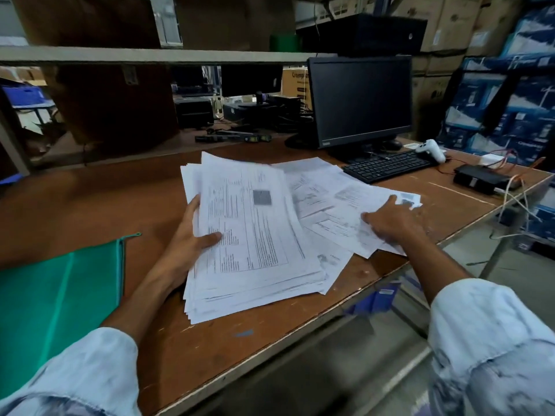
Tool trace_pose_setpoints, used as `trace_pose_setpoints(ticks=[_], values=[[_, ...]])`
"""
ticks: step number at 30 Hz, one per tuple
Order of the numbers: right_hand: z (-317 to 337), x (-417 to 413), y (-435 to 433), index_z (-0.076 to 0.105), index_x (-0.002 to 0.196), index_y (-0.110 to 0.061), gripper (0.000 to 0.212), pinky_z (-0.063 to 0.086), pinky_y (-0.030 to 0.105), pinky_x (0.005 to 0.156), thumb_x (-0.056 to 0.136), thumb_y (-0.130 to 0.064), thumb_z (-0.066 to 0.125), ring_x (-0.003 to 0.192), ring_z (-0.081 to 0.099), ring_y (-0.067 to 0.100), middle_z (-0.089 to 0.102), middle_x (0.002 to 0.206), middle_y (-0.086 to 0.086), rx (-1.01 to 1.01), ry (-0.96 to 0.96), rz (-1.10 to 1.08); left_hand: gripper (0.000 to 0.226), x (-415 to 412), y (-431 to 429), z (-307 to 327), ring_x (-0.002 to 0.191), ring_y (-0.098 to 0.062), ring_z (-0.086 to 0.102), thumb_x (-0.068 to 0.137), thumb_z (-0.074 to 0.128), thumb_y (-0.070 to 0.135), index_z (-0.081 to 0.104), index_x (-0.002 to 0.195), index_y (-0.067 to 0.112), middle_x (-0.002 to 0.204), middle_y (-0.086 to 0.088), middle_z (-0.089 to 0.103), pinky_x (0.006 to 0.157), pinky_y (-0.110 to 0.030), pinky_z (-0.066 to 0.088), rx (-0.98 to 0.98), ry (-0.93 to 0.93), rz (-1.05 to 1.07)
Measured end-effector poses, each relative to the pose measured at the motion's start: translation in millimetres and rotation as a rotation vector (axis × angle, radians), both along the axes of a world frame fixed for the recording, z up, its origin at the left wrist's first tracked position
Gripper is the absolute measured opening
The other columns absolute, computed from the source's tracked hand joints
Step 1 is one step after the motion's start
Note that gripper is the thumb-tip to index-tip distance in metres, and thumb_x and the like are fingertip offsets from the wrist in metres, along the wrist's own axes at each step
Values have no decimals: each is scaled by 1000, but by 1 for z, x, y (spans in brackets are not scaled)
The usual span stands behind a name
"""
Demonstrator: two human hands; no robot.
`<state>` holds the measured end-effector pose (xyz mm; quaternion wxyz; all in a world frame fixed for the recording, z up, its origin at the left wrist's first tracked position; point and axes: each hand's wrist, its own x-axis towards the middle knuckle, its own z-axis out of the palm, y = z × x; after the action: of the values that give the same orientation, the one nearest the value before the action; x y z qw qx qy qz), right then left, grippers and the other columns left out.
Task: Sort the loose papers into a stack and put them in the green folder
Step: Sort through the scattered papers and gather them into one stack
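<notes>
The left hand (pixel 192 238), thumb on top in a closed grip, clasps a stack of printed white papers (pixel 255 235) on the brown wooden desk (pixel 90 199). The right hand (pixel 390 223), blurred and seemingly flat-fingered, presses loose white sheets (pixel 330 190). The flat green folder (pixel 45 289) lies far left.

At left on brown wooden worktop (pixel 90 199): flat green zipped folder (pixel 54 289). Right of it, mid-worktop: thick stack of white printed papers (pixel 255 235), partly atop loose white printed sheets (pixel 336 199) spread to its right. Behind those sheets: flat black keyboard (pixel 387 166), before upright black rectangular monitor (pixel 360 100).
</notes>
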<state>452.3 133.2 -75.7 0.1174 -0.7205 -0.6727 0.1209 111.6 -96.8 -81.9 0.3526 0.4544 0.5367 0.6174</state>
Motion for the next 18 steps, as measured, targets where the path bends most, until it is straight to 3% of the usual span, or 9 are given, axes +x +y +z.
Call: trace_pose_setpoints(ticks=[3,6,8,10,13,15,18], values=[[-4,10,5,17,155,-2,110,22,55,118,80,-76,48,141,35,41,36,155,20,-46,2,-34,93,1,0,-1,109,-17,62,87,66,-9,22,154,38,124,21,51,67,-24,60,-27,44,31],[6,2,3,13,155,1,99,22,53,118,88,-57,58,139,38,39,52,142,20,-57,32,-38,93,1,-3,-3,110,-18,66,87,68,-5,23,152,45,126,22,52,70,-29,62,-26,12,25],[10,-4,1,11,155,-3,90,23,56,117,88,-35,61,139,34,44,45,146,24,-62,14,13,93,2,-4,-2,109,-18,67,87,67,-6,24,151,45,126,22,53,69,-30,62,-24,-5,31],[12,-10,-2,19,156,-20,76,32,55,111,89,-10,54,137,35,48,34,153,24,28,25,158,94,3,-5,-1,109,-20,65,87,66,-7,24,152,45,124,23,52,67,-29,62,-30,-9,40],[15,-19,-12,25,154,-35,84,48,41,87,86,9,48,128,43,51,15,159,29,143,122,240,93,2,-5,-1,111,-20,63,87,67,-6,23,151,45,126,22,52,67,-28,61,-29,0,35],[21,-21,-19,37,150,-24,73,47,32,82,87,10,52,114,49,46,36,147,31,229,243,189,93,2,-5,-1,113,-20,62,86,68,-5,23,151,45,128,19,52,69,-27,61,-25,10,36],[30,-20,-16,70,115,-9,35,48,26,62,86,8,60,88,59,29,65,110,22,267,460,184,93,0,-5,-2,112,-20,64,86,67,-7,25,150,45,130,17,53,69,-29,61,-19,-11,28]])
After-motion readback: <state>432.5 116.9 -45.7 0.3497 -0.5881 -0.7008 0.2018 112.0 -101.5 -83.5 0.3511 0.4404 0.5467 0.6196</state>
